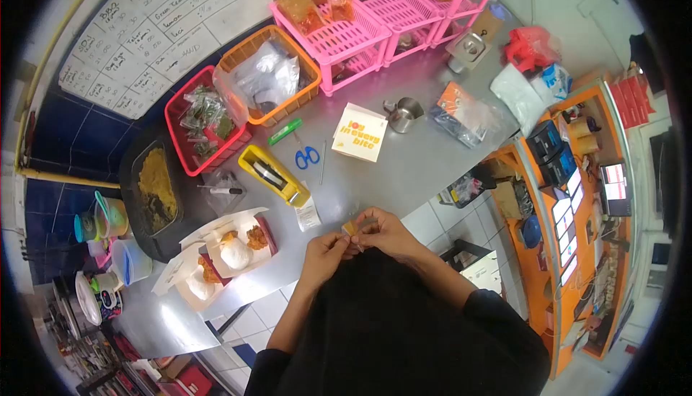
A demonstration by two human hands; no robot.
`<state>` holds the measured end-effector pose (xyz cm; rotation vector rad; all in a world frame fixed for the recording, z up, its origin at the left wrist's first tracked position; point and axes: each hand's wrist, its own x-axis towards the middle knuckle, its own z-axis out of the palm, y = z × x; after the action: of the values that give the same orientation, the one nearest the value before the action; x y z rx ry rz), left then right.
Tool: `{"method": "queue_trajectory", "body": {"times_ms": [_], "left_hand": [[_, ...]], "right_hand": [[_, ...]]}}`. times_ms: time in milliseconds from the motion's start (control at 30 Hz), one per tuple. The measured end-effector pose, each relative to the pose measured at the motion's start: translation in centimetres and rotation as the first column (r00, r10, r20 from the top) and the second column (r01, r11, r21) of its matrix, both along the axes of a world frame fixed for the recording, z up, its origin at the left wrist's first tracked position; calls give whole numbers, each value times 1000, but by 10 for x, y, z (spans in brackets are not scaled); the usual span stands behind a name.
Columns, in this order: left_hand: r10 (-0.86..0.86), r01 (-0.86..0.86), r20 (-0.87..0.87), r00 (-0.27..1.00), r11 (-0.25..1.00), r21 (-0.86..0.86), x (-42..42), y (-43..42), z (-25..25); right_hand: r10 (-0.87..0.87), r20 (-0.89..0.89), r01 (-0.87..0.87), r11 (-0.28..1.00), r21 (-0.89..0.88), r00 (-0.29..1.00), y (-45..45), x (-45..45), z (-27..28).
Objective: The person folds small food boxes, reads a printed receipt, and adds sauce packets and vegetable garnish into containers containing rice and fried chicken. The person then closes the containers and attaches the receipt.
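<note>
Pinching a small packet (349,228), left hand (329,250) and right hand (382,233) near counter edge (424,200)

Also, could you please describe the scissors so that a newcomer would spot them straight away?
On the grey metal counter, find the white box with yellow lettering. Between it and the yellow tape dispenser lie the scissors, beside a thin metal rod. Their two blue finger loops set them apart from the green item and the plain rod.
</note>
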<state>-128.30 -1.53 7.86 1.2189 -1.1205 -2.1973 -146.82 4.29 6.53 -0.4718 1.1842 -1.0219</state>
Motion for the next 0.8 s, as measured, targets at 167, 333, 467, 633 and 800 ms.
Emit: {"method": "queue_trajectory", "body": {"times_ms": [167, 333, 467, 633, 800], "left_hand": [[252, 608, 734, 630, 428, -669, -12, 6, 34], [218, 261, 392, 894, 459, -850, 0, -6, 113], [-101, 93, 53, 994, 456, -885, 24, -16, 211], [-314, -101, -249, 916, 421, -901, 34, -7, 247], [-305, -175, -328, 894, 436, -883, 38, -6, 248]], "right_hand": [[-182, -547, -5, 947, -323, 817, 0, 19, -4], [-284, -84, 229, 889, -396, 955, -12, 9, 116], [-40, 52, 64, 760, -647, 998, -7, 1, 227], [219, 80, -78, 630, -773, 972, -32, 0, 226], [281, 89, -105, 608, -787, 956, -39, 2, 224]]}}
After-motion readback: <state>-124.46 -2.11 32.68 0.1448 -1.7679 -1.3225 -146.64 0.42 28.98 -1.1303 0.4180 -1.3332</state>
